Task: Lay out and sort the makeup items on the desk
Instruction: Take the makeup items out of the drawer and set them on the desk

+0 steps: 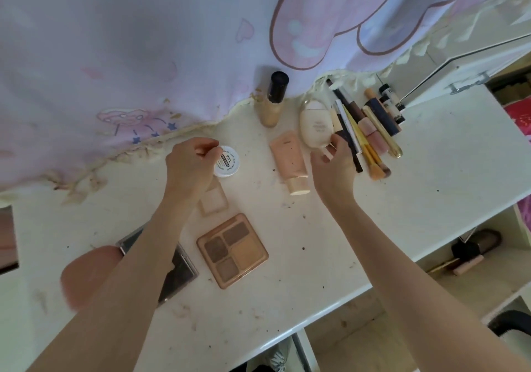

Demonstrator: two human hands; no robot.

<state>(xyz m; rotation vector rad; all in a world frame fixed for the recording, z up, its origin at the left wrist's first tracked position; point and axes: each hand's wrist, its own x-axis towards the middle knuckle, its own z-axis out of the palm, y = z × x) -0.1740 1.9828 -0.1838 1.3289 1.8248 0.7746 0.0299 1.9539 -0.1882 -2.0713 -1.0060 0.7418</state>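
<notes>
two bare forearms, sleeveless, ringless hands (pixel 191 164)

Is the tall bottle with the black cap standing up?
Yes, the tall beige glass bottle stands upright on the desk, black cap on top.

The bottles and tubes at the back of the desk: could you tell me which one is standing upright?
The foundation bottle with the black cap stands upright; the peach tube and cream oval bottle lie flat.
</notes>
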